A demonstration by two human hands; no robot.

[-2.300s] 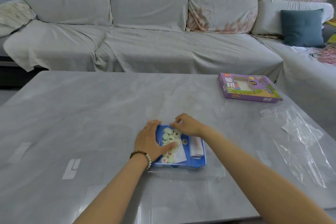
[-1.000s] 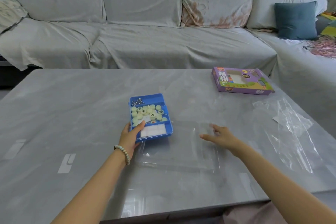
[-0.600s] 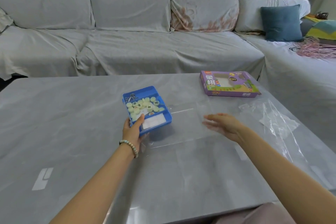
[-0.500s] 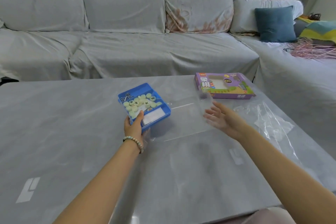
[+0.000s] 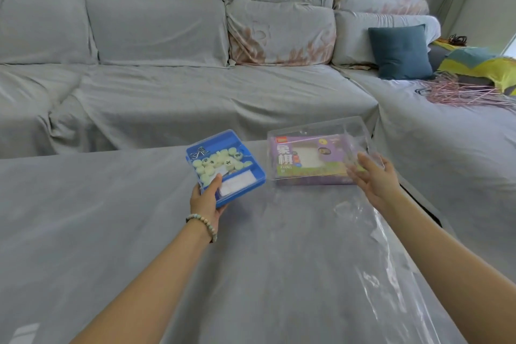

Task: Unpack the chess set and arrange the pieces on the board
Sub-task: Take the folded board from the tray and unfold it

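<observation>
While pinched at its near rim by the left hand point(image 5: 206, 200), thumb on top, the rectangular blue plastic tray point(image 5: 243, 189) holds round pale xiangqi discs point(image 5: 215, 162), mid-table; right hand point(image 5: 374, 179), fingers straight, touches clear rigid lid point(image 5: 315, 131) over purple carton point(image 5: 312, 181).

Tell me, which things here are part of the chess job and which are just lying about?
Part of the job: blue tray, gripped by the left hand; chess pieces inside it; clear lid at the right hand; purple box.
Just lying about: plastic wrap, teal cushion, sofa.
</observation>
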